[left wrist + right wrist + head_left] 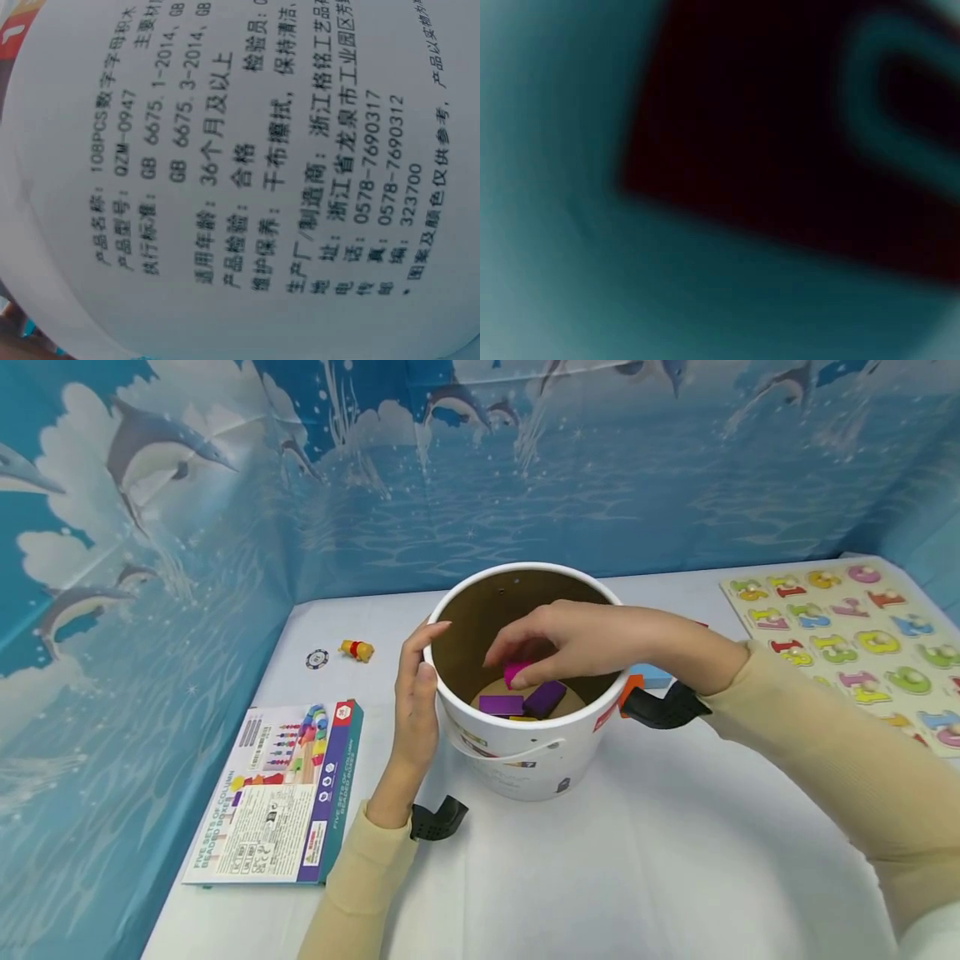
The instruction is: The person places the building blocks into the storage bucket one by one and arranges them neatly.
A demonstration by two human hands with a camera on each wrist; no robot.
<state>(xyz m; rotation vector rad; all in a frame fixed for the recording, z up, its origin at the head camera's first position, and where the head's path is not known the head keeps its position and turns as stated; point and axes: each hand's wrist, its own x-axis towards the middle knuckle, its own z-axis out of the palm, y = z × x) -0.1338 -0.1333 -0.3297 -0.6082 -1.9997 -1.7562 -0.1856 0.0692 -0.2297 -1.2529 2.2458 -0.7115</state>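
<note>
A white bucket [517,777] stands upright on the table, tan inside, with a thin handle hanging at its front. My left hand [415,702] rests against its left side, fingertips at the rim; printed text on the bucket wall [225,187] fills the left wrist view. My right hand [577,643] reaches down inside and pinches a magenta block [516,673] between thumb and fingers. Below it on the bottom lie a purple block [500,705], a darker purple block [545,699] and a sliver of yellow. The right wrist view is a dark blur.
A flat toy box [277,802] lies at left. Behind it are a small yellow-and-red figure [356,650] and a round chip [317,659]. A number puzzle board [862,635] lies at right. Blue [651,676] and orange blocks sit beside the bucket, partly hidden by the right arm.
</note>
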